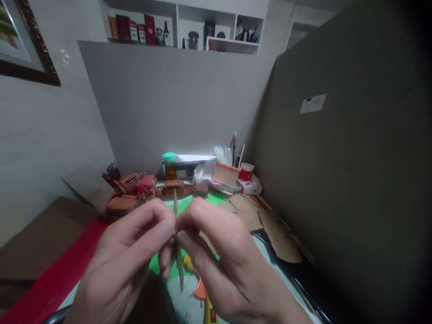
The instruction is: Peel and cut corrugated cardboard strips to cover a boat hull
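Observation:
Close in front of me, a thin brown strip [180,265] that looks like cardboard stands nearly upright between my hands. My left hand [131,252] pinches its middle between thumb and forefinger. From the other side my right hand [216,252] is closed on the same spot, fingertips almost meeting the left ones. The strip's middle is hidden by the fingers. Below it, a yellow-handled tool [211,310] lies partly behind my right hand, beside a small orange piece [200,289]. A green mat [185,204] is under the hands.
Brown model pieces [123,203] and a model boat [173,187] stand at the back left, near a teal-lidded bottle [169,166]. A box of sticks [226,174] and a red tub [247,171] are behind. Cardboard scraps [278,236] lie right, below a tall grey panel [337,148].

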`<state>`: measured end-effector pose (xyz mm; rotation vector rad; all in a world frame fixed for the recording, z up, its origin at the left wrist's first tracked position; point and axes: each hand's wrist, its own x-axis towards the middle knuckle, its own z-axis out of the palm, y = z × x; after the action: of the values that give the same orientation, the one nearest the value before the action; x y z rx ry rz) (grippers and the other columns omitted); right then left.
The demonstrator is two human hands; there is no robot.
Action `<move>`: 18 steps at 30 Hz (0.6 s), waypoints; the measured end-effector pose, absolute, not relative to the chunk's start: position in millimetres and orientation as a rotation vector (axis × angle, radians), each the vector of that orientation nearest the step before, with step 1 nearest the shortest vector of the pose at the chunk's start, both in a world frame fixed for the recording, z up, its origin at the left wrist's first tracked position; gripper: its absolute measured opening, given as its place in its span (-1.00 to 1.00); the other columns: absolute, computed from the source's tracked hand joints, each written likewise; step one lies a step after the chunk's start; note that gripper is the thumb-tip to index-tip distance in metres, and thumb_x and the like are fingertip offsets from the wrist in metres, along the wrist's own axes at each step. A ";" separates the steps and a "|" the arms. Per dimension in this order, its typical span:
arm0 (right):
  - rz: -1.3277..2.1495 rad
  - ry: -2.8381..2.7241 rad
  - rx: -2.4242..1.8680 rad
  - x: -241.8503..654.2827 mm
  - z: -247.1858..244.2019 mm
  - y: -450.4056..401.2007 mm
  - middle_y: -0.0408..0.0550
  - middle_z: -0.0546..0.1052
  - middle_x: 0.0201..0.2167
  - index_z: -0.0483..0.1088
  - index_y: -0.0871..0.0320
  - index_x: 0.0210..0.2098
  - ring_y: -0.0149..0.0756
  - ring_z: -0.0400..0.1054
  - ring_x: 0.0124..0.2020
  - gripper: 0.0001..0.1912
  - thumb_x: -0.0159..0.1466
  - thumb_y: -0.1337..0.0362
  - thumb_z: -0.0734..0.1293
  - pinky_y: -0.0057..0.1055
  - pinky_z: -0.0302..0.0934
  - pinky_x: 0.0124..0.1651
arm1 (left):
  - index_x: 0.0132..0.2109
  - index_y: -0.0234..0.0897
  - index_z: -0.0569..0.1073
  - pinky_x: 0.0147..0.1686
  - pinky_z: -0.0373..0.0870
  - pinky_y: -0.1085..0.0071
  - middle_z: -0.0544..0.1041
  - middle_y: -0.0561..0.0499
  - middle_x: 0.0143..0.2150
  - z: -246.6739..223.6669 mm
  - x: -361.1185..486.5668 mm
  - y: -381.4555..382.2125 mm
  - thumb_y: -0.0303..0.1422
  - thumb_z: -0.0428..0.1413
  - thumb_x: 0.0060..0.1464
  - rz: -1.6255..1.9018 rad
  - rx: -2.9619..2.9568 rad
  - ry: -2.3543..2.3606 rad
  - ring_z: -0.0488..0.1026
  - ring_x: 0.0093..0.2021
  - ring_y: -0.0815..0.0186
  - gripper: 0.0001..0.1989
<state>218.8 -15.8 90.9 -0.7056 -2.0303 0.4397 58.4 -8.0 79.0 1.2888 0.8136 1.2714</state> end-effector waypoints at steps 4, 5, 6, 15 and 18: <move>0.408 -1.994 -0.687 217.2 90.7 -14.9 -0.16 0.28 -0.45 0.25 0.19 -0.40 -0.42 0.17 -0.41 -0.85 0.31 0.46 0.20 -0.45 0.09 -0.34 | -0.51 -0.20 0.48 -0.56 0.33 0.61 0.34 0.14 -0.58 79.8 58.4 -7.9 -0.14 0.23 0.07 1.250 1.272 0.798 0.28 -0.56 0.45 -0.70; 0.403 -1.986 -0.689 216.6 90.5 -14.7 -0.17 0.28 -0.46 0.24 0.19 -0.41 -0.43 0.17 -0.41 -0.85 0.29 0.49 0.20 -0.46 0.08 -0.34 | -0.51 -0.20 0.48 -0.55 0.33 0.60 0.34 0.13 -0.58 79.8 58.4 -8.0 -0.15 0.23 0.07 1.244 1.271 0.790 0.28 -0.55 0.45 -0.70; 0.400 -1.982 -0.692 216.0 90.2 -14.5 -0.17 0.28 -0.46 0.24 0.19 -0.41 -0.44 0.17 -0.42 -0.85 0.27 0.51 0.20 -0.46 0.08 -0.34 | -0.51 -0.20 0.47 -0.54 0.33 0.60 0.34 0.13 -0.57 79.8 58.5 -8.1 -0.16 0.23 0.08 1.241 1.274 0.780 0.28 -0.55 0.45 -0.71; 0.431 -1.910 -0.719 213.4 89.2 -13.7 -0.20 0.34 -0.46 0.29 0.21 -0.42 -0.49 0.23 -0.42 -0.84 0.29 0.49 0.22 -0.52 0.14 -0.32 | -0.52 -0.21 0.46 -0.55 0.33 0.61 0.34 0.14 -0.57 80.6 58.2 -8.3 -0.17 0.23 0.08 1.236 1.233 0.777 0.27 -0.55 0.45 -0.70; 0.477 -1.886 -0.739 214.3 90.3 -16.1 -0.24 0.36 -0.44 0.30 0.19 -0.39 -0.53 0.26 -0.40 -0.85 0.33 0.45 0.25 -0.56 0.15 -0.29 | -0.51 -0.22 0.45 -0.54 0.33 0.60 0.33 0.13 -0.57 80.8 58.1 -8.6 -0.19 0.20 0.11 1.236 1.213 0.769 0.27 -0.55 0.45 -0.70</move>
<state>214.3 -16.1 90.3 -0.7393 -1.8860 0.4771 58.1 -8.6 80.8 1.2128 0.7693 1.2361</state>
